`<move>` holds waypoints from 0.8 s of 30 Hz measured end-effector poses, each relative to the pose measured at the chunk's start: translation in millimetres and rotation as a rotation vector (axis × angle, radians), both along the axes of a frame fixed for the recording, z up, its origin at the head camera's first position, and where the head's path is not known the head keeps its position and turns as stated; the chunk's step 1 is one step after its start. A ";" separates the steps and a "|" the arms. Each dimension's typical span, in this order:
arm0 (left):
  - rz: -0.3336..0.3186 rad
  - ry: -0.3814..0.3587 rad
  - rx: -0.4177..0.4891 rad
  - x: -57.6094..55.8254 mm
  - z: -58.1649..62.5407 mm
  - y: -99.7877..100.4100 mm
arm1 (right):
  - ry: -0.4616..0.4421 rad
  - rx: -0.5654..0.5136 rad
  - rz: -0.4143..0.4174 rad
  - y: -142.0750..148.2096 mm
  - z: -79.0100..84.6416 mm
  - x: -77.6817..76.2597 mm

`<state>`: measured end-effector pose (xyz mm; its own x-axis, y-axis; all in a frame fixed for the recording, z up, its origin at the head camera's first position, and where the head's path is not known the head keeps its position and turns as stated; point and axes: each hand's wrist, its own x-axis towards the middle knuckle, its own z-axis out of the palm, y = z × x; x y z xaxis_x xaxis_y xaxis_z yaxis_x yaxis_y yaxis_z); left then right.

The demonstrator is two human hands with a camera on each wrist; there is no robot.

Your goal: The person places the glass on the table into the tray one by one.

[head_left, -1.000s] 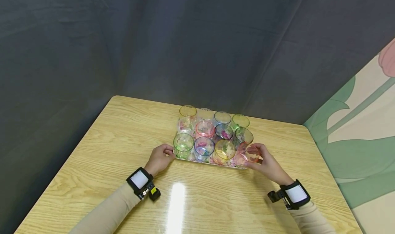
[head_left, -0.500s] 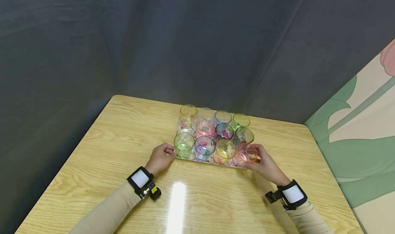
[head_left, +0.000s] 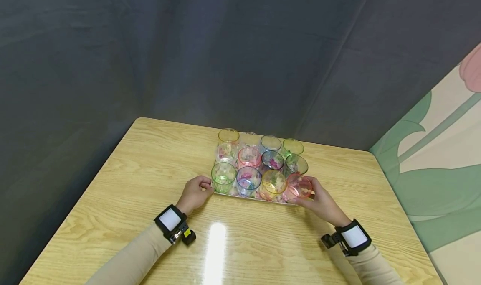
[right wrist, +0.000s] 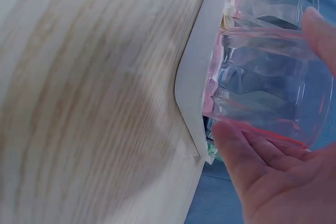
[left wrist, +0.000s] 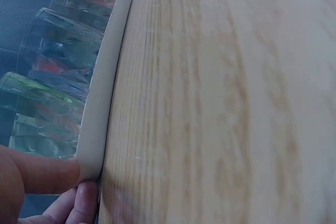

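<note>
A floral tray [head_left: 255,196] with a white rim [left wrist: 100,103] carries rows of clear tinted glasses. My left hand [head_left: 195,193] pinches its near left corner, thumb on the rim and fingers curled at its underside. Beside that hand stands a green-rimmed glass [head_left: 224,178]. At the near right corner my right hand [head_left: 317,200] holds a pink glass [head_left: 299,186] around its side, with fingers along one side and the thumb across from them [right wrist: 273,77]. The pink glass stands upright next to a yellow-rimmed glass [head_left: 274,182]; its base is at the tray's rim.
Other glasses, including a blue-rimmed one [head_left: 249,179] and a dark one [head_left: 296,165], fill the tray close together. The wooden table [head_left: 158,151] ends at a dark curtain [head_left: 240,59] behind. A flower-patterned wall panel [head_left: 443,193] borders the right.
My right hand has shifted a little left with the pink glass, bringing it closer to the yellow-rimmed glass. The left hand keeps its grip on the tray corner.
</note>
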<state>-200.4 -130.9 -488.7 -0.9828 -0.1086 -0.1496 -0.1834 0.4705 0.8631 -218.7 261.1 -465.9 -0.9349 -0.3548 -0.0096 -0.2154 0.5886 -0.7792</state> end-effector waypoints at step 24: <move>-0.017 -0.001 0.098 -8.1 7.7 -18.1 | 0.104 0.088 -0.066 13.1 42.4 -13.3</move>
